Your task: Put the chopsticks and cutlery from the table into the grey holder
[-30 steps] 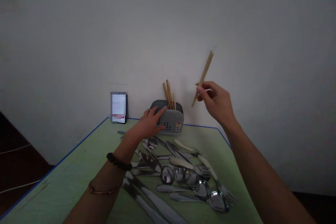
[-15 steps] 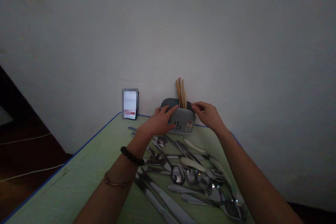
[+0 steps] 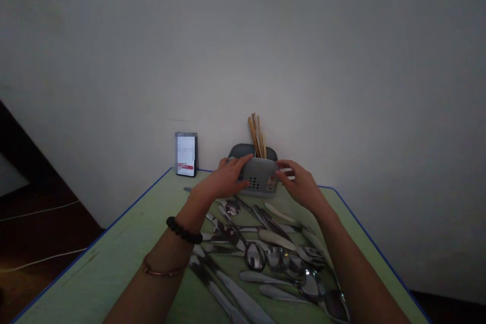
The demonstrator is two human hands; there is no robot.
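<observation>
Bracketing gray holder (image 3: 261,173) at edges: hands (image 3: 298,183)

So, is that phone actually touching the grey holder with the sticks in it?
Apart. The head view shows wall and table between the phone and the grey holder.

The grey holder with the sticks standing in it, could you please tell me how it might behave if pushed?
The grey holder is probably stiff, as it looks like moulded plastic. It might slide, since the table looks fairly smooth. The sticks lean above its rim, so they may shift.
</observation>
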